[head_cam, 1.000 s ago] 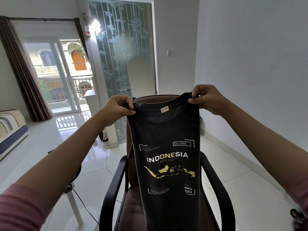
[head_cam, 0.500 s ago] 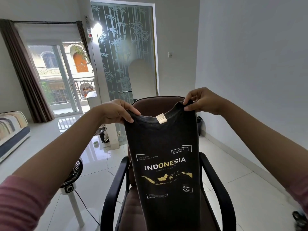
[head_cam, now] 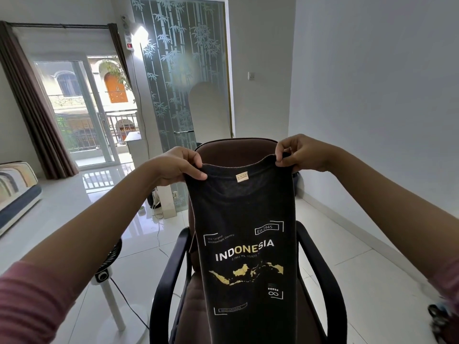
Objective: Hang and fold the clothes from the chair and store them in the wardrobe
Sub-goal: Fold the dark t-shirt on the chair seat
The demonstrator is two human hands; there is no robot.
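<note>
2 hands [head_cam: 177, 165] on black "INDONESIA", "Est.1945" T-shirt [head_cam: 246, 214].

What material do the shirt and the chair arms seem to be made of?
Shirt: soft knit fabric, probably cotton, matte black; it hangs limp from both hands and carries printed lettering. Chair arms: hard glossy black, likely plastic; they show smooth highlights.

Two bare hands hold up a black T-shirt [head_cam: 246, 234] by its top corners, print facing the camera. The left hand [head_cam: 177, 165] and right hand [head_cam: 301, 152] each pinch the fabric. Behind it stands a brown office chair [head_cam: 238, 151] with black armrests on a glossy white tiled floor [head_cam: 347, 239].
</note>
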